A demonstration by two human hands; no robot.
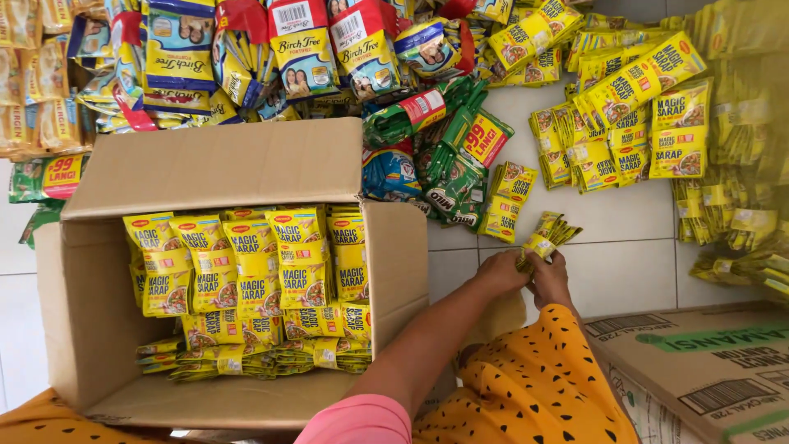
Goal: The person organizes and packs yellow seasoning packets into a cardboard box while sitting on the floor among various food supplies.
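My left hand (500, 271) and my right hand (551, 278) meet over the white tiled floor, both closed on a small bundle of yellow seasoning sachets (548, 234) that fans up and to the right. My left forearm, in a pink sleeve, reaches in from the bottom centre. My right arm is hidden behind my orange black-dotted clothing (534, 386). To the left stands an open cardboard box (82, 296) holding rows of the same yellow sachets (255, 263), some upright and some stacked flat near the front.
Heaps of yellow sachets (633, 115) lie on the floor at upper right, with a green and blue packet pile (444, 164) between them and the box. Milk-powder packs (304, 49) line the top. A closed printed carton (699, 370) sits at bottom right.
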